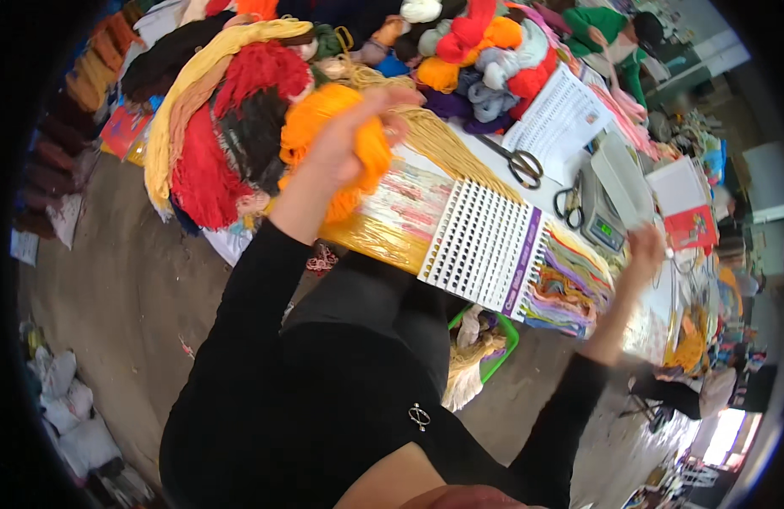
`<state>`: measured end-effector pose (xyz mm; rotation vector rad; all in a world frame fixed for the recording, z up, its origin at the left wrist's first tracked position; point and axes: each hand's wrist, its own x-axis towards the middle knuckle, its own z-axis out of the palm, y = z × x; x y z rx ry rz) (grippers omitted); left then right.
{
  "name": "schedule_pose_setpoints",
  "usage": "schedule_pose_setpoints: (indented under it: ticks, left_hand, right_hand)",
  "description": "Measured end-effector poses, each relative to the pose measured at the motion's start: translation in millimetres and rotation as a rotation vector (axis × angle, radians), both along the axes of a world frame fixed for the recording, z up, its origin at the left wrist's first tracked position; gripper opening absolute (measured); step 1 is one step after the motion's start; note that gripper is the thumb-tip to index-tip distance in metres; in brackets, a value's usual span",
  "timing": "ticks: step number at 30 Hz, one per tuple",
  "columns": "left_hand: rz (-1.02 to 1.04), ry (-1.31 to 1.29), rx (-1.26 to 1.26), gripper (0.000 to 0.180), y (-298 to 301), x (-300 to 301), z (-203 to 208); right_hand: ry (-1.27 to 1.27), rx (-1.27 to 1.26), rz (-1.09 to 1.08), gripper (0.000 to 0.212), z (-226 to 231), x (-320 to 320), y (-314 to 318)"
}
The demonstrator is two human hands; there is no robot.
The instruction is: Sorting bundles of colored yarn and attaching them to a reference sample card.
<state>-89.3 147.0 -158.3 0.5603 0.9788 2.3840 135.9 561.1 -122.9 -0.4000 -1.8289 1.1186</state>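
Observation:
My left hand [362,123] is raised over the left part of the table, its fingers curled around a bright orange yarn skein [326,114]. Loops of the skein hang on both sides of my wrist. My right hand [645,252] is off to the right, beside the digital scale [606,227] and its pale tray [619,180]; motion smears its fingers. Between the hands lies a white punched card [473,246] with rows of holes and a purple strip [523,263]. Multicoloured thread strands [566,288] fan out from the card's right side.
Two black scissors [524,167] [570,206] lie near a printed sheet [562,114]. Beige yarn [447,140] stretches across the table; red and yellow hanks [207,174] drape over its left edge. Coloured skeins [485,64] pile up behind. A green basket [504,349] stands below. Another person [608,34] sits at the far right.

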Motion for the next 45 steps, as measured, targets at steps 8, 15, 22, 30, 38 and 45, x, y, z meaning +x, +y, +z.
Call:
schedule_pose_setpoints:
  ticks: [8,15,22,30,38,45]
  left_hand:
    - [-0.357,-0.526,-0.523,0.045,112,27,-97]
    - [-0.412,-0.506,-0.676,0.044,148,19,-113]
    - [-0.293,-0.235,-0.820,0.013,173,6,-136]
    - [-0.267,0.088,-0.978,0.022,170,-16,-157]
    - [-0.395,-0.221,-0.390,0.013,126,-45,-83]
    - [-0.309,0.184,-0.949,0.019,139,-20,-109]
  right_hand:
    - [-0.582,-0.314,0.528,0.013,-137,-124,-113]
    - [-0.640,-0.332,0.454,0.017,-166,-133,-108]
    - [-0.605,-0.469,0.439,0.012,-161,-133,-118]
    - [-0.656,-0.450,0.492,0.013,-167,-145,-115]
    - [-0.598,-0.495,0.581,0.014,-151,-132,-112]
    - [-0.697,-0.404,0.606,0.022,-153,-131,-113]
